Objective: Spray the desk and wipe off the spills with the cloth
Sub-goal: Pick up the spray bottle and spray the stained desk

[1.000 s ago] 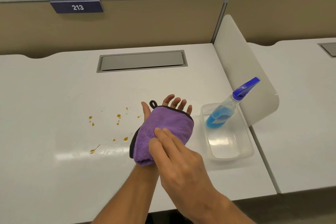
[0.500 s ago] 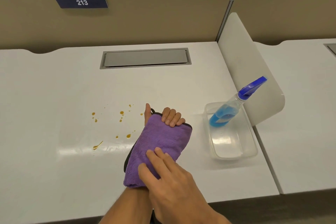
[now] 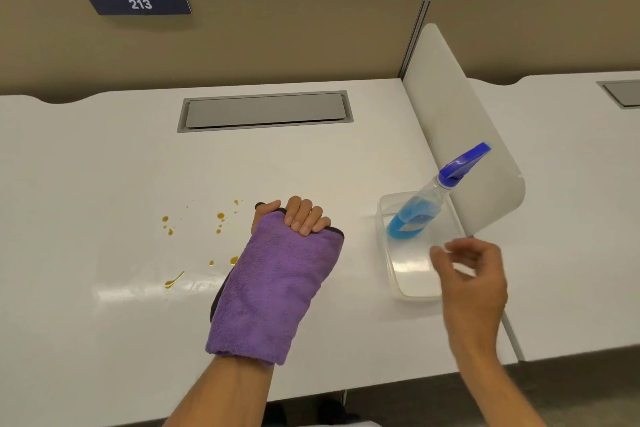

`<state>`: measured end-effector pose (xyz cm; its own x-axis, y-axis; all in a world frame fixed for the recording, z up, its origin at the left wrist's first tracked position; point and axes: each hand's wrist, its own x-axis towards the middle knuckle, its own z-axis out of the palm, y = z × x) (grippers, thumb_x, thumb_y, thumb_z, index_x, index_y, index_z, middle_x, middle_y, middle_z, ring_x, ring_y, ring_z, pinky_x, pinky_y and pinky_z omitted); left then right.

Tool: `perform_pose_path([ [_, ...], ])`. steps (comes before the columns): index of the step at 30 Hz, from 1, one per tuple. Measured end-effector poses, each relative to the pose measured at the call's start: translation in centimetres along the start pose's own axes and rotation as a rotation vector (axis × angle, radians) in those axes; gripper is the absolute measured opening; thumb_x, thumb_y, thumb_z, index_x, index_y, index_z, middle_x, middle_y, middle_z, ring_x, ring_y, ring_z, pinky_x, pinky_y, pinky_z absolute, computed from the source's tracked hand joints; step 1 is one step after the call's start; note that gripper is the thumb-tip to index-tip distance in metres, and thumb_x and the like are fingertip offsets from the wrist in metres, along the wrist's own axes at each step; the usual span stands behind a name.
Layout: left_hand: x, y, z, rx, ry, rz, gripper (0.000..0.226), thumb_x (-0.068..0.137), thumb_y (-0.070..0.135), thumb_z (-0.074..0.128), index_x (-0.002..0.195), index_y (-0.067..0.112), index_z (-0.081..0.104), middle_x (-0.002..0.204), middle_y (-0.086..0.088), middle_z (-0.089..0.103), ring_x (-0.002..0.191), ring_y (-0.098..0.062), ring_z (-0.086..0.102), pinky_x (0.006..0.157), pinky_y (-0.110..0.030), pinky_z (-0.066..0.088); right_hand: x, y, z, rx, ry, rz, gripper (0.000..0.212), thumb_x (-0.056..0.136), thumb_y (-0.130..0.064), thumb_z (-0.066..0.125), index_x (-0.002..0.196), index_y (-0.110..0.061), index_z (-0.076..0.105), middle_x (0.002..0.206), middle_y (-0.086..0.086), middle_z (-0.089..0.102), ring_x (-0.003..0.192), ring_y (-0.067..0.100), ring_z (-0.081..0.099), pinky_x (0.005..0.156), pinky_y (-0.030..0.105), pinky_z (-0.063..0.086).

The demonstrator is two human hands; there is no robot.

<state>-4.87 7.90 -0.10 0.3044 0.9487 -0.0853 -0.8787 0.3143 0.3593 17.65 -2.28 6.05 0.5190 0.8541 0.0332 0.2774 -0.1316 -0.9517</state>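
Observation:
A purple cloth (image 3: 277, 288) with a dark edge lies draped over my left hand (image 3: 301, 217), whose fingers curl over its far edge and grip it, palm up above the white desk (image 3: 104, 166). Several small orange-brown spill drops (image 3: 220, 217) and a streak (image 3: 174, 280) dot the desk just left of the cloth. A spray bottle (image 3: 420, 210) with blue liquid and a blue trigger head leans in a clear plastic tray (image 3: 388, 253) to the right. My right hand (image 3: 472, 274) hovers empty with loose fingers over the tray's near right corner, slightly blurred.
A white divider panel (image 3: 460, 135) stands right behind the tray, between this desk and the neighbouring one. A grey cable hatch (image 3: 265, 111) is set into the desk's far side. A beige partition carries a sign reading 213 (image 3: 138, 3).
My right hand has left the cloth and swung right toward the tray. My left fingers, spread a second ago, have curled tight over the cloth's far edge.

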Motion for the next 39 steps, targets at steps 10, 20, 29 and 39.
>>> perform_pose_path([
  [10, 0.5, 0.3, -0.4, 0.002, -0.037, -0.051, 0.032, 0.071, 0.032, 0.061, 0.049, 0.01, 0.056, 0.048, -0.002, 0.055, 0.046, -0.019, 0.055, 0.058, -0.031, 0.046, 10.1, 1.5, 5.7, 0.066, 0.122, -0.134, 0.094, 0.076, -0.031, 0.089, 0.149, -0.02, 0.032, 0.142, 0.004, 0.052, 0.121, 0.016, 0.056, 0.087, 0.003, 0.047],
  [20, 0.1, 0.5, 0.0, -0.038, 0.112, 0.014, 0.036, 0.075, 0.038, 0.046, 0.047, 0.014, 0.049, 0.044, 0.001, 0.047, 0.042, -0.017, 0.046, 0.052, -0.029, 0.041, 11.8, 1.4, 7.7, 0.144, 0.284, -0.229, 0.055, 0.094, -0.029, 0.069, 0.136, -0.006, 0.043, 0.12, -0.001, 0.062, 0.095, 0.007, 0.062, 0.077, 0.008, 0.052],
  [29, 0.9, 2.1, 0.5, 0.023, 0.132, 0.041, 0.042, 0.071, 0.041, 0.037, 0.041, 0.014, 0.05, 0.04, 0.002, 0.046, 0.038, -0.014, 0.041, 0.051, -0.025, 0.038, 12.7, -4.5, 4.4, 0.171, 0.183, -0.369, 0.059, 0.095, -0.044, 0.064, 0.138, -0.008, 0.045, 0.131, 0.0, 0.062, 0.099, 0.023, 0.071, 0.086, 0.03, 0.062],
  [39, 2.2, 4.3, 1.3, 0.105, 0.114, 0.057, 0.044, 0.071, 0.042, 0.034, 0.042, 0.014, 0.052, 0.041, 0.002, 0.048, 0.04, -0.013, 0.046, 0.054, -0.026, 0.039, 6.1, -12.1, 2.8, 0.074, -0.515, -0.311, 0.037, 0.092, -0.031, 0.071, 0.116, -0.004, 0.062, 0.091, -0.006, 0.071, 0.06, 0.008, 0.066, 0.061, 0.011, 0.053],
])
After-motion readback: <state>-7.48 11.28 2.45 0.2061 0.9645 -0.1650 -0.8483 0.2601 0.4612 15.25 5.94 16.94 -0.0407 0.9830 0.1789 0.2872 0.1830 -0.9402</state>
